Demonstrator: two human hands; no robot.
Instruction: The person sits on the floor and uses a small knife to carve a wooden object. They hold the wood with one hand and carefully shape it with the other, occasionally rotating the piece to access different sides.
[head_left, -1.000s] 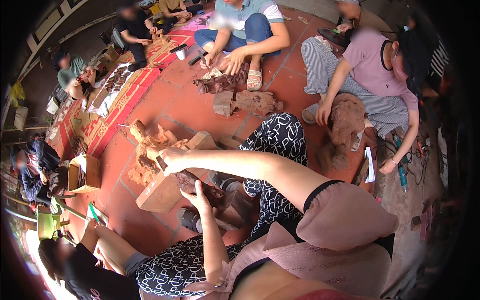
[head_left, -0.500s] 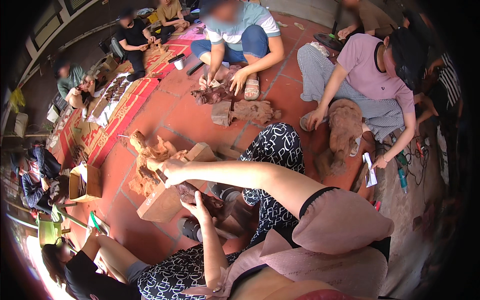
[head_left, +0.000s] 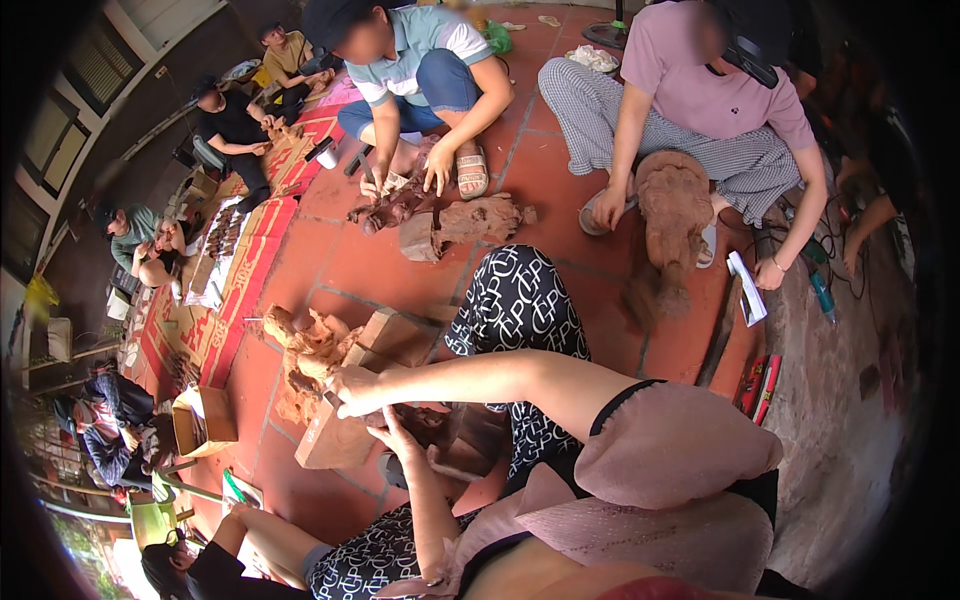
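My right hand [head_left: 352,391] is closed on a small dark strip [head_left: 332,400], whose kind I cannot make out. Just below it, my left hand [head_left: 397,437] curls round a dark brown wood carving [head_left: 432,424]; the two hands nearly meet, hiding part of the carving. Beside them sits a pale, squared wood block [head_left: 335,442]. An orange, gnarled wood carving [head_left: 305,350] lies at the far side of this block, close past my right knuckles.
Across from me a person works on a dark carving [head_left: 385,208] by a larger wood piece [head_left: 465,222]. At right, another person sits by a tall carving [head_left: 672,215] and holds white paper [head_left: 746,290]. A cardboard box [head_left: 205,420] stands left; red tools [head_left: 760,388] lie right.
The whole view has turned and shifted, so surroundings sit differently. My right hand has come down closer to my left, and less of the dark carving shows between them.
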